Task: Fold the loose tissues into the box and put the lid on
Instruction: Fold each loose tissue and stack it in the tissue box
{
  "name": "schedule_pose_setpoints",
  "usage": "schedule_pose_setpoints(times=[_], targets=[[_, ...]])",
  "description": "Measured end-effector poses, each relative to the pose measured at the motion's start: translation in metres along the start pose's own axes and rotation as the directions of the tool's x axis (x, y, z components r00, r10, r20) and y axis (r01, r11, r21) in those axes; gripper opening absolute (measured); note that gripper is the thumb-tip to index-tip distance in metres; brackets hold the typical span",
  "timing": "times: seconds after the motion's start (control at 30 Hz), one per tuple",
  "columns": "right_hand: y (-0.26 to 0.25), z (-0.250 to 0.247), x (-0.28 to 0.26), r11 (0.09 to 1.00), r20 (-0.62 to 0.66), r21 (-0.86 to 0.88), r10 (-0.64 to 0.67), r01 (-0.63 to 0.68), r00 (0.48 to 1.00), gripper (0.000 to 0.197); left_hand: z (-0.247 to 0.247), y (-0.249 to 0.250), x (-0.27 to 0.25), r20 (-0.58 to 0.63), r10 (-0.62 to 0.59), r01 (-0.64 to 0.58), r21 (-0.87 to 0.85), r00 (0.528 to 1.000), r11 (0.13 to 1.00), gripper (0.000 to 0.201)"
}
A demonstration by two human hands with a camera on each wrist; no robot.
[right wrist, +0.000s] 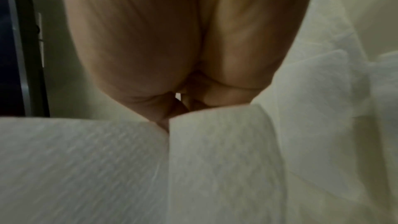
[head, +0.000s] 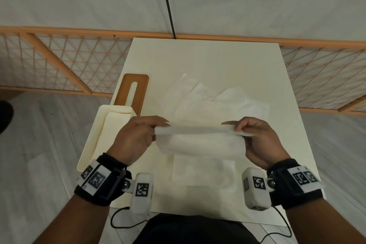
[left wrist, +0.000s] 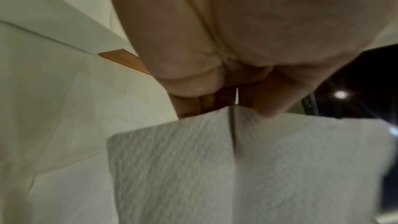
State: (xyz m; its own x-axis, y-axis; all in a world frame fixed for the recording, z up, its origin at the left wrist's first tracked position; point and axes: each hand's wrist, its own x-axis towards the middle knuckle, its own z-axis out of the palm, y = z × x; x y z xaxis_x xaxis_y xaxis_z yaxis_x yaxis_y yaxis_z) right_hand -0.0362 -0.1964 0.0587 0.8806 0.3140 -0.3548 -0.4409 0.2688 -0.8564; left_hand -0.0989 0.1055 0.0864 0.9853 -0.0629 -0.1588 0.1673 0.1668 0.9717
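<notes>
Table (head: 208,61): pale, square top, a person seated at its near edge. Floor covered in grey sheeting; an orange lattice fence (head: 59,61) runs across the far side.

Box (head: 93,140): cream, open, at the near left corner of the table, partly overhanging the edge. Contents cannot be made out; the left hand covers part of the inside.

Loose tissues (head: 217,97): white sheets overlapping in the middle of the table, far of the hands. 1 flat sheet (head: 200,172) lies near the person, below the hands.

Lid (head: 131,91): brown, with 1 long slot, lying just far of the box and touching its far end.

Tissue (head: 200,140): held off the table between both hands, top edge doubled over, lower part sagging.

Left hand (head: 136,136): fingers and thumb pinched on the tissue's left end. Right hand (head: 255,136): pinched likewise on the right end. Hands well apart.

Wrist views: blurred, mostly palm; each shows the tissue (left wrist: 237,168) (right wrist: 150,168) folded into 2 layers that meet under the fingertips.
</notes>
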Motion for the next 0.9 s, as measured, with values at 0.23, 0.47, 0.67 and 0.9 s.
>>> schedule_pose_setpoints(times=[0.23,0.47,0.67,0.9], targets=[[0.005,-0.003,0.001,0.993,-0.005,-0.113,0.019,-0.019,1.0,0.002,0.005,-0.019,0.001,-0.196,0.028,0.051,0.39,0.98,0.919,0.018],[0.056,-0.029,-0.004,0.785,-0.105,-0.605,0.089,-0.135,0.99,0.027,0.008,-0.092,-0.005,-0.279,-0.291,0.391,0.441,0.915,0.808,0.025],[0.098,-0.041,-0.008,0.474,-0.186,-0.858,0.066,-0.195,0.98,0.026,0.017,-0.138,-0.008,-0.3,-0.293,0.419,0.658,0.908,0.626,0.015],[0.118,-0.049,0.003,0.352,-0.199,-0.918,-0.011,-0.183,0.98,0.026,0.018,-0.163,0.0,-0.359,-0.219,0.416,0.686,0.907,0.597,0.011]])
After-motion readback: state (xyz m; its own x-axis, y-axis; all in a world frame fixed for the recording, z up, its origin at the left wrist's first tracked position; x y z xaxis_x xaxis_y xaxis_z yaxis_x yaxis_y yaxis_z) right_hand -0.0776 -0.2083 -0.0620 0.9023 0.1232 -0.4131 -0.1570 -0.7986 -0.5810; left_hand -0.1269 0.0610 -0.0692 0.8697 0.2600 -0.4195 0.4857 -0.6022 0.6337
